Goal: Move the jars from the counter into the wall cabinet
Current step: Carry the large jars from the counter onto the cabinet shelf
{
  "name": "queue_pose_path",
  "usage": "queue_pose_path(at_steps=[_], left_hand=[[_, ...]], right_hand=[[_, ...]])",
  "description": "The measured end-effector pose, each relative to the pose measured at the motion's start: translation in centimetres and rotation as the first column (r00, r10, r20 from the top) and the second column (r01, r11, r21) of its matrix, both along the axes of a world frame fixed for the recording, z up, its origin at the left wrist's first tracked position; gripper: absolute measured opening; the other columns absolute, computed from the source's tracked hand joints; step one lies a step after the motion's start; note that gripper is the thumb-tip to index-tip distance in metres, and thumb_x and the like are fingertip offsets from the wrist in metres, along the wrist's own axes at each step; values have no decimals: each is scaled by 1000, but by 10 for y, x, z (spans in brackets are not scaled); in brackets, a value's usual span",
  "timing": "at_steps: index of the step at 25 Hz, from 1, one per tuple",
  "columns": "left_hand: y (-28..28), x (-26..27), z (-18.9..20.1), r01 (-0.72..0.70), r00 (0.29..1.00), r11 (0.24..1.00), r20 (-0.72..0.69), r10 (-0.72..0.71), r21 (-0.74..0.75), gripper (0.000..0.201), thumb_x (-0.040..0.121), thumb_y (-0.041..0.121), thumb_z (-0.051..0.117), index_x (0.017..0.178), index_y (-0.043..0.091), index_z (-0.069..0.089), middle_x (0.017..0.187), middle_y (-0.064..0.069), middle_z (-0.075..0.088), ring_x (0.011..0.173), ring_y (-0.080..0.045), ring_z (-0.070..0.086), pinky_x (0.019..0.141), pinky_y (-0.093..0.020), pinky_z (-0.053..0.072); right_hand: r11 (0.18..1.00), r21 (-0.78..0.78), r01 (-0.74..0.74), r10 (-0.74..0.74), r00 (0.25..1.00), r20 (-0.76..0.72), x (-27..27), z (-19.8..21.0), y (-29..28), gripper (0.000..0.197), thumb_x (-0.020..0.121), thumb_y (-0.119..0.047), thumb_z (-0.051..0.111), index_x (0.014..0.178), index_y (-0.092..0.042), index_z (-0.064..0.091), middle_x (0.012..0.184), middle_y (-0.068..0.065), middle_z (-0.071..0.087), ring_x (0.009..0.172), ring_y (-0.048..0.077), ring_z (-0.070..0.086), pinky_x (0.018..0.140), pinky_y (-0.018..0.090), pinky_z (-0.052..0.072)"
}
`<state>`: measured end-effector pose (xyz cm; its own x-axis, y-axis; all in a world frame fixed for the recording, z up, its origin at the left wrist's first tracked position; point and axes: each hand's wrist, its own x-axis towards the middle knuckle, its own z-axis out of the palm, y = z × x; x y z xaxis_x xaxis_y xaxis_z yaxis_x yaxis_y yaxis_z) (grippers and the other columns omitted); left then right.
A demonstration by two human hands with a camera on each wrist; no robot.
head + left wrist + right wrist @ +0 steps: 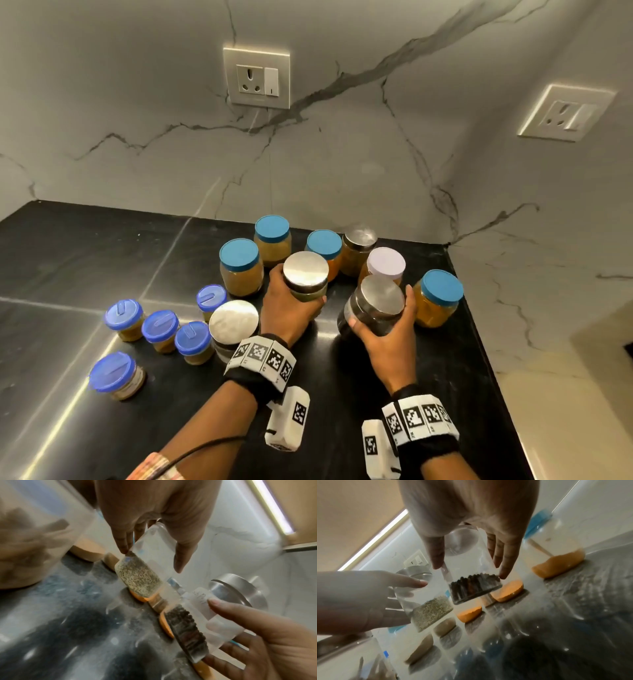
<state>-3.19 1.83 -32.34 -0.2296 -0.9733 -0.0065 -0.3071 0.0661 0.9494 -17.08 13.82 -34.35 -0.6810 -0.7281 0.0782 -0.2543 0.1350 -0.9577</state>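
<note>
My left hand (291,301) grips a steel-lidded glass jar of pale green seeds (306,277), lifted a little off the black counter (85,253). In the left wrist view that seed jar (139,573) hangs tilted under my left hand (150,524). My right hand (387,335) grips a second steel-lidded jar of black peppercorns (375,305), also tilted and off the counter. The right wrist view has the peppercorn jar (474,586) between thumb and fingers of my right hand (471,534), with the seed jar (428,609) to its left. The wall cabinet is out of view.
Several blue-lidded jars of orange and tan stuff (239,267) stand behind and beside my hands, one (438,298) close to the counter's right edge. Small blue-capped jars (160,329) sit at front left beside another steel-lidded jar (233,323). The marble wall carries sockets (257,78).
</note>
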Motion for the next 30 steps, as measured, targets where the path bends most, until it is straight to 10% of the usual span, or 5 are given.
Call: queue_pose_path(at_steps=[7, 16, 24, 30], left_hand=[[23, 2, 75, 153, 958, 962, -203, -201, -228, 91, 64, 27, 84, 135, 20, 27, 133, -3, 50, 115, -13, 51, 97, -31, 42], [23, 10, 210, 170, 898, 767, -223, -379, -618, 82, 68, 34, 78, 131, 23, 28, 113, 11, 49, 99, -14, 57, 79, -36, 52], [26, 36, 304, 130, 869, 695, -257, -424, -707, 98, 66, 37, 79, 140, 32, 15, 99, 13, 53, 83, -2, 59, 66, -23, 48], [27, 64, 372, 58, 891, 654, -257, -375, -754, 89, 60, 51, 80, 129, 43, 24, 101, 12, 59, 88, -8, 63, 74, -32, 54]], right_hand=[[949, -263, 175, -226, 958, -179, 1, 65, 30, 114, 62, -40, 84, 141, -52, 3, 149, 7, 31, 129, 17, 44, 101, 38, 46], [861, -496, 116, -315, 886, -339, -11, 240, 42, 102, 74, -23, 77, 147, -32, 6, 116, -24, 50, 107, 16, 60, 94, 47, 50], [884, -466, -40, -267, 775, -573, 5, 334, 43, 76, 63, -54, 71, 129, -40, 37, 101, -29, 56, 88, -3, 63, 65, 8, 51], [865, -495, -79, -324, 665, -673, 11, 406, 47, 72, 56, -59, 72, 116, -40, 36, 94, -24, 59, 83, 0, 64, 62, 13, 52]])
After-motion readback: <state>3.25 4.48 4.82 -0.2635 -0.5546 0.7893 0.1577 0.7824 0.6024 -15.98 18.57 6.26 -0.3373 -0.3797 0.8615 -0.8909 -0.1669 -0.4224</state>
